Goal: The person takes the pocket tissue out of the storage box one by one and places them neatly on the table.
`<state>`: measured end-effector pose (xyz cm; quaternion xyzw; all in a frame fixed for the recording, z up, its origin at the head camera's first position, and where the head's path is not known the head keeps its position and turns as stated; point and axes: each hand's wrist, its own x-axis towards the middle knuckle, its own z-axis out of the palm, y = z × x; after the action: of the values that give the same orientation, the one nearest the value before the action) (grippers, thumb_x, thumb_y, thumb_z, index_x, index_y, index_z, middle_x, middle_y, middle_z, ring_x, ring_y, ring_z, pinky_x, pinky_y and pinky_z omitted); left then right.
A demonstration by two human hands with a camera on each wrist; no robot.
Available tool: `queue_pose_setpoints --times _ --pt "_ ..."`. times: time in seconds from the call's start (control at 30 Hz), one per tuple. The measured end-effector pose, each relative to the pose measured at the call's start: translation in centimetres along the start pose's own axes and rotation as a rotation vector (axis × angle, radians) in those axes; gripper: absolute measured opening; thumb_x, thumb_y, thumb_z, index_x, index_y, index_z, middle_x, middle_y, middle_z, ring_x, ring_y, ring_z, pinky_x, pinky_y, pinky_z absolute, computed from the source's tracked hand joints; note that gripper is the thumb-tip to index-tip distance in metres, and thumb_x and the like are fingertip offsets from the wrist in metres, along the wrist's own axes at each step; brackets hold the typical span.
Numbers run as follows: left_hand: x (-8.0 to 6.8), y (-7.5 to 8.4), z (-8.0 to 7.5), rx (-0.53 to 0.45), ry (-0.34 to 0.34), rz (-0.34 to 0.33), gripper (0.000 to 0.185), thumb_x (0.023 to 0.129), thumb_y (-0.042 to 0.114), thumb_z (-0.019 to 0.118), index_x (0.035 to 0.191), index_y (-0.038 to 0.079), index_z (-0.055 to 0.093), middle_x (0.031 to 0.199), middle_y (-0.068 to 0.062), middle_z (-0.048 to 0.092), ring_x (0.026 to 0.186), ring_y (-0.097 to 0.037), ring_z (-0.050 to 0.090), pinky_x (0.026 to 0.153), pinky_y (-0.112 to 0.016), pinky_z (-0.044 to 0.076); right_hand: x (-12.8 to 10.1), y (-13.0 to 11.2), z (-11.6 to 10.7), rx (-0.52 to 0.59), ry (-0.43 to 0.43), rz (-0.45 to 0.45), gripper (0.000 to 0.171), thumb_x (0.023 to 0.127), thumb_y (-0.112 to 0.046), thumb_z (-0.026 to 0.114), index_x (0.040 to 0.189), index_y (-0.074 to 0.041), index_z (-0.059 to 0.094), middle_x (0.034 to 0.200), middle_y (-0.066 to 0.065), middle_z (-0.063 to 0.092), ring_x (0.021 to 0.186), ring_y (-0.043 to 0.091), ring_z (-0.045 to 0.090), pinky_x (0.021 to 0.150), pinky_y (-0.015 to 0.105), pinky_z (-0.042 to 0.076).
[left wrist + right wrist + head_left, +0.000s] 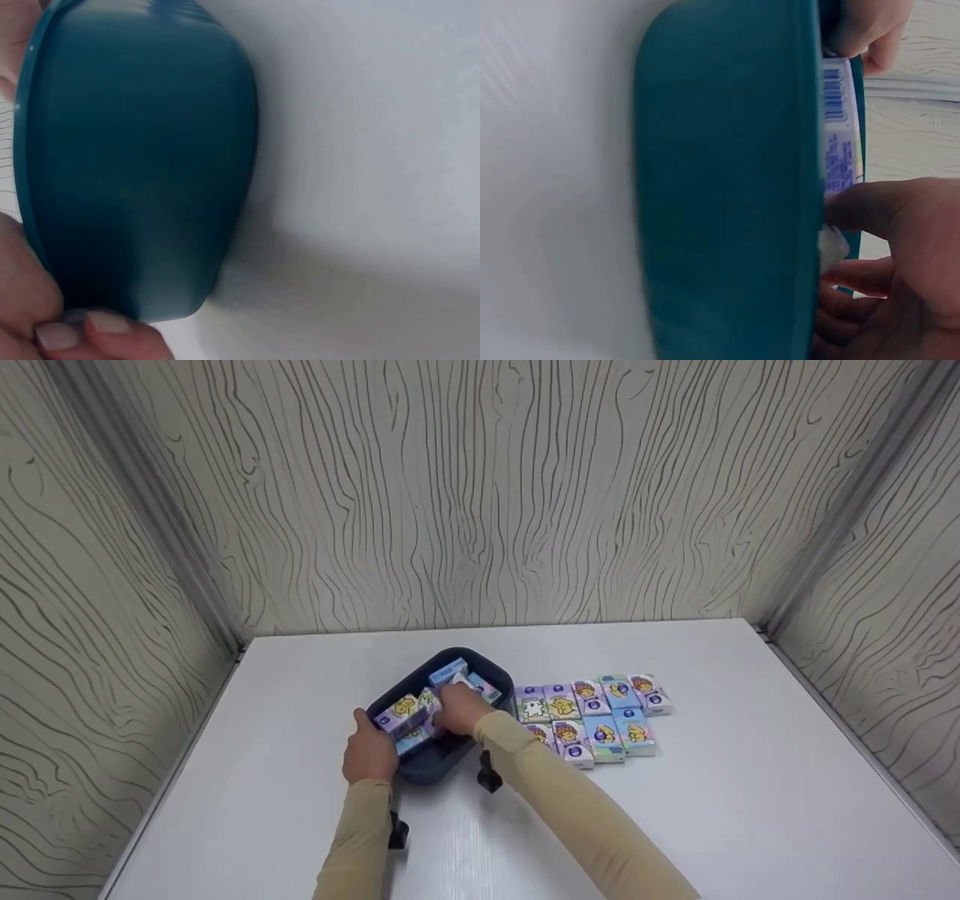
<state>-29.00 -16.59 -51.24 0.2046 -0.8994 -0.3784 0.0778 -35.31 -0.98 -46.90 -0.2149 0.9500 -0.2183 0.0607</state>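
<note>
A dark teal plastic bin (424, 772) stands on the table, holding several small cartoon-printed packs (448, 670) in purple and blue. My left hand (370, 754) grips its left rim; in the left wrist view its fingers (120, 337) curl at the bin wall (142, 165). My right hand (460, 708) reaches over the right side into the bin and pinches a purple-and-white pack (430, 706). In the right wrist view, thumb and fingers close on a whitish corner (832, 247), partly hidden by the bin wall (727, 180). A barcoded purple pack (840, 120) lies beside the thumb.
Right of the bin, similar packs (602, 718) lie flat in two neat rows, the nearest partly hidden by the right sleeve. The white tabletop (750, 780) is bounded by wood-grain patterned panels (480, 510) at the back and sides.
</note>
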Motion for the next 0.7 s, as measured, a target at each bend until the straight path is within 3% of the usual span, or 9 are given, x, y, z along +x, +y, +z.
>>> queue_pose_setpoints --times 0.1,0.23,0.37,0.5,0.7 --pt "-0.1 0.0 0.0 -0.001 0.005 0.0 0.047 0.092 0.009 0.038 0.138 0.002 0.032 0.09 -0.028 0.064 0.073 -0.037 0.063 0.059 -0.052 0.046 -0.1 0.5 -0.2 0.006 0.023 -0.015 0.014 0.084 -0.007 0.064 0.072 -0.007 0.056 0.067 0.0 0.051 0.062 0.016 0.048 0.061 0.032 0.043" --pt "-0.1 0.0 -0.1 0.005 0.007 -0.004 0.047 0.092 0.009 0.039 0.138 0.002 0.032 0.091 -0.028 0.064 0.074 -0.038 0.063 0.059 -0.052 0.046 -0.6 1.1 -0.9 -0.001 0.054 -0.023 0.001 0.082 -0.004 0.061 0.081 -0.004 0.061 0.073 0.002 0.057 0.067 0.017 0.053 0.064 0.033 0.046" --pt "-0.3 0.1 0.0 0.013 -0.014 -0.008 0.048 0.094 0.01 0.038 0.14 0.001 0.03 0.095 -0.029 0.064 0.076 -0.038 0.063 0.061 -0.052 0.046 -1.5 2.1 -2.5 0.07 0.073 -0.005 0.027 0.086 -0.005 0.06 0.112 -0.001 0.063 0.102 0.01 0.065 0.09 0.02 0.061 0.08 0.035 0.048" --pt "-0.4 0.1 0.0 0.02 -0.036 -0.017 0.051 0.094 0.011 0.038 0.142 0.001 0.027 0.099 -0.03 0.063 0.078 -0.038 0.063 0.064 -0.052 0.046 -2.8 3.4 -4.8 0.167 0.11 -0.004 0.043 0.089 -0.005 0.059 0.131 -0.002 0.054 0.124 0.014 0.059 0.109 0.023 0.057 0.094 0.037 0.043" --pt "-0.3 0.2 -0.6 0.026 -0.062 -0.028 0.053 0.094 0.012 0.038 0.145 0.001 0.024 0.105 -0.032 0.061 0.084 -0.039 0.063 0.069 -0.053 0.047 -5.9 7.1 -7.8 0.246 0.193 0.025 0.043 0.091 -0.006 0.06 0.133 -0.006 0.053 0.105 0.011 0.063 0.09 0.02 0.06 0.077 0.035 0.049"
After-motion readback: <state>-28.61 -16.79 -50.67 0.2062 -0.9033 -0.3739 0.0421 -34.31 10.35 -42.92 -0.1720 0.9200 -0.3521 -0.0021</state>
